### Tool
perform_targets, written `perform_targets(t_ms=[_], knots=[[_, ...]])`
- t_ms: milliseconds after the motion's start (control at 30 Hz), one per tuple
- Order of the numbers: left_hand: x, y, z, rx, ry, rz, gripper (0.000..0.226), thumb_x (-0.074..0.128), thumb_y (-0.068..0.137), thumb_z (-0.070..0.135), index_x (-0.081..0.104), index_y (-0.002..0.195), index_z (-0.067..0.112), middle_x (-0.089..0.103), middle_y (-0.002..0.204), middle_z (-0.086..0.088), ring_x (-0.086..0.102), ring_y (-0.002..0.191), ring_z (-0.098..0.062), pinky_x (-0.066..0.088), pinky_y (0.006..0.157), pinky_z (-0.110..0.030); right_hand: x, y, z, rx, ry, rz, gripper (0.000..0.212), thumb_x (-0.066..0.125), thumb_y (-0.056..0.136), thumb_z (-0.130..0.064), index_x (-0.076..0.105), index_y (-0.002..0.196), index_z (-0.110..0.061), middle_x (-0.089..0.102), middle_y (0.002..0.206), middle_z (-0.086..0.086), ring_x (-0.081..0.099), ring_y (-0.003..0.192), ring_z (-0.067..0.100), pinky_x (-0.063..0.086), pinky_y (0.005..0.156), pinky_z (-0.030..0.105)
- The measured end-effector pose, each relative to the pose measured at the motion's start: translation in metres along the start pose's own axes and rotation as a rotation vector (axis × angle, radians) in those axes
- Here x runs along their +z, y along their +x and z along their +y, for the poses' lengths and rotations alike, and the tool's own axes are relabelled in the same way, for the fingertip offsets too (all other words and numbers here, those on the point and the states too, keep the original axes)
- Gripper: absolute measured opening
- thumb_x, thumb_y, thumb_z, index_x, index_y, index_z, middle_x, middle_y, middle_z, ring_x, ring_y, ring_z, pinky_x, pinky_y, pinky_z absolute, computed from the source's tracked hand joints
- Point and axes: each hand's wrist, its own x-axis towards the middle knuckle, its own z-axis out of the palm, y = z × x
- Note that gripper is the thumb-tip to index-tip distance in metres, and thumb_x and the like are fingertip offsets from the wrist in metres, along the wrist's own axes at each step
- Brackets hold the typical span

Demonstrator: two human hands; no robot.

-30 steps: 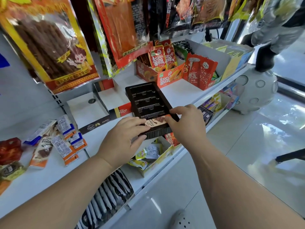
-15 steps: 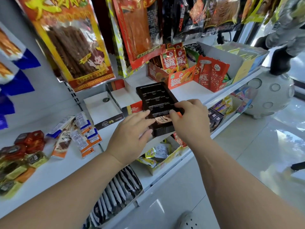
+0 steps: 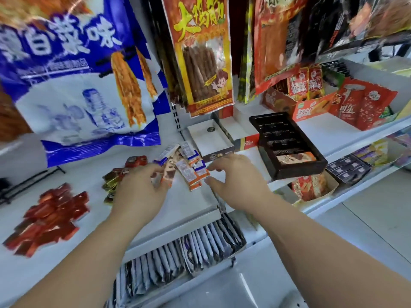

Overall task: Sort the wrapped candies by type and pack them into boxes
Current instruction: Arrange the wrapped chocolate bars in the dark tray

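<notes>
red candies [image 3: 51,216] lie at 8 o'clock. left hand [image 3: 140,192] seems to pinch a wrapper among the wrapped bars [image 3: 186,165] near centre. right hand [image 3: 235,181], thumb and fingers parted, is just beside them. black tray [image 3: 298,172] at 3 o'clock holds one bar [image 3: 295,157].

Glossy black plastic tray [image 3: 270,127], foil-shiny candy wrappers [image 3: 189,172]

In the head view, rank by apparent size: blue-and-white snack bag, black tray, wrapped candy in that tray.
1. blue-and-white snack bag, largest, though it may hang nearer the camera
2. black tray
3. wrapped candy, smallest
</notes>
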Motion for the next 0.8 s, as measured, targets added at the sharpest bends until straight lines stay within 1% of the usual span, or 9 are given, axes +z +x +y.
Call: perform_targets(t_ms=[133, 200, 267, 333, 433, 533, 633, 733, 800], knots=[[0.016, 0.003, -0.008, -0.051, -0.081, -0.093, 0.019, 0.069, 0.083, 0.033, 0.066, 0.102, 0.029, 0.067, 0.089, 0.01, 0.062, 0.084, -0.016, 0.053, 0.075, -0.035, 0.022, 0.006, -0.016, 0.067, 0.026, -0.01, 0.031, 0.067, 0.084, -0.047, 0.067, 0.108, -0.027, 0.065, 0.107, 0.0, 0.058, 0.101, 0.022, 0.049, 0.081, 0.033], [0.021, 0.007, -0.011, -0.038, -0.075, -0.09, 0.02, 0.068, 0.081, 0.033, 0.065, 0.1, 0.028, 0.068, 0.087, 0.006, 0.062, 0.082, -0.018, 0.054, 0.072, -0.037, 0.031, 0.008, -0.021, 0.1, 0.026, 0.012, 0.032, 0.069, 0.082, -0.049, 0.066, 0.105, -0.026, 0.065, 0.105, -0.001, 0.06, 0.097, 0.022, 0.05, 0.076, 0.033], [0.024, 0.01, -0.013, -0.011, -0.057, -0.071, 0.016, 0.067, 0.082, 0.028, 0.066, 0.097, 0.024, 0.068, 0.081, 0.004, 0.062, 0.077, -0.02, 0.053, 0.068, -0.037, 0.038, 0.011, -0.026, 0.12, 0.008, 0.014, 0.037, 0.07, 0.08, -0.051, 0.065, 0.106, -0.026, 0.064, 0.103, -0.001, 0.06, 0.094, 0.022, 0.051, 0.074, 0.033], [0.024, 0.013, -0.015, 0.027, -0.043, -0.046, 0.009, 0.063, 0.084, 0.022, 0.066, 0.092, 0.022, 0.066, 0.077, 0.003, 0.062, 0.073, -0.021, 0.053, 0.065, -0.037, 0.044, 0.015, -0.028, 0.097, -0.055, 0.016, 0.038, 0.07, 0.078, -0.054, 0.065, 0.103, -0.025, 0.062, 0.099, 0.0, 0.059, 0.091, 0.023, 0.051, 0.071, 0.034], [0.022, 0.015, -0.014, 0.047, -0.053, -0.034, 0.011, 0.06, 0.084, 0.014, 0.066, 0.091, 0.02, 0.066, 0.074, 0.002, 0.061, 0.071, -0.024, 0.053, 0.063, -0.04, 0.051, 0.021, -0.03, 0.055, -0.157, 0.029, 0.036, 0.071, 0.075, -0.053, 0.065, 0.095, -0.024, 0.059, 0.094, 0.0, 0.058, 0.09, 0.024, 0.048, 0.066, 0.031], [0.018, 0.019, -0.012, 0.018, -0.086, -0.043, 0.013, 0.062, 0.081, 0.012, 0.066, 0.092, 0.019, 0.069, 0.081, 0.001, 0.063, 0.075, -0.022, 0.055, 0.067, -0.041, 0.057, 0.022, -0.032, 0.035, -0.213, 0.05, 0.028, 0.068, 0.076, -0.046, 0.066, 0.089, -0.022, 0.058, 0.09, 0.001, 0.058, 0.087, 0.025, 0.047, 0.065, 0.031], [0.009, 0.022, -0.012, -0.051, -0.136, -0.012, 0.02, 0.064, 0.085, 0.016, 0.067, 0.104, 0.018, 0.072, 0.095, 0.002, 0.065, 0.083, -0.019, 0.055, 0.074, -0.035, 0.058, 0.022, -0.033, 0.036, -0.215, 0.044, 0.023, 0.065, 0.079, -0.039, 0.068, 0.09, -0.019, 0.06, 0.089, 0.003, 0.06, 0.082, 0.026, 0.046, 0.063, 0.031], [0.0, 0.022, -0.009, -0.128, -0.206, 0.039, 0.023, 0.063, 0.086, 0.018, 0.065, 0.109, 0.021, 0.068, 0.097, 0.005, 0.061, 0.079, -0.015, 0.045, 0.067, -0.026, 0.047, 0.023, -0.029, 0.074, -0.169, 0.06, 0.021, 0.065, 0.077, -0.041, 0.068, 0.084, -0.021, 0.061, 0.083, 0.001, 0.059, 0.073, 0.024, 0.045, 0.059, 0.03], [-0.003, 0.021, -0.008, -0.149, -0.28, 0.059, 0.022, 0.063, 0.087, 0.017, 0.065, 0.108, 0.023, 0.067, 0.088, 0.007, 0.059, 0.072, -0.012, 0.043, 0.06, -0.025, 0.036, 0.024, -0.024, 0.095, -0.117, 0.08, 0.02, 0.068, 0.076, -0.04, 0.067, 0.078, -0.02, 0.061, 0.075, -0.002, 0.057, 0.067, 0.021, 0.042, 0.055, 0.028]])
